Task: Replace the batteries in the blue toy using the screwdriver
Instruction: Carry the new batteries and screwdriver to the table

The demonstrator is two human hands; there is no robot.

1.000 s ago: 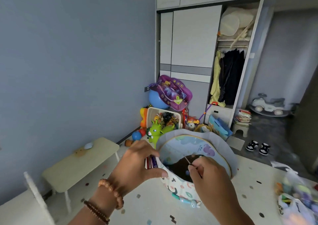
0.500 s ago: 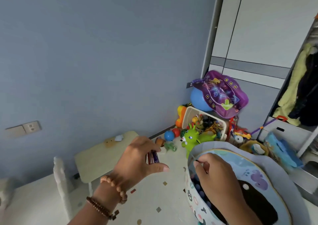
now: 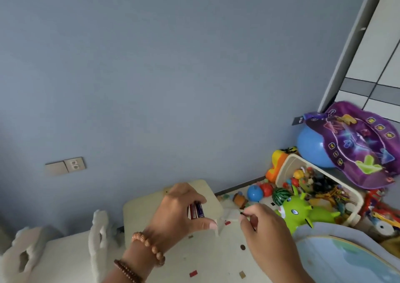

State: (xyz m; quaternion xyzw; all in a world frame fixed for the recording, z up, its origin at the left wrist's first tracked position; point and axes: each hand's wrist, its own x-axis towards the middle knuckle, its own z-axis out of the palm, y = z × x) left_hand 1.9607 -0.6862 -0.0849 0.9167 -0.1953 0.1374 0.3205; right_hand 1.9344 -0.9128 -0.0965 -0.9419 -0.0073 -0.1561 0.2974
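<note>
Above speckled flooring, left hand grips batteries, right hand perhaps a screwdriver.

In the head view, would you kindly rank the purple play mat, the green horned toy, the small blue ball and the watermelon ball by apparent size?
1. Purple play mat, clearly largest.
2. Green horned toy.
3. Small blue ball and watermelon ball: they look alike, so I will not rank them.

Left hand curled in a closed grip, beaded wrist raised; right hand pinched tight beside it.
</note>
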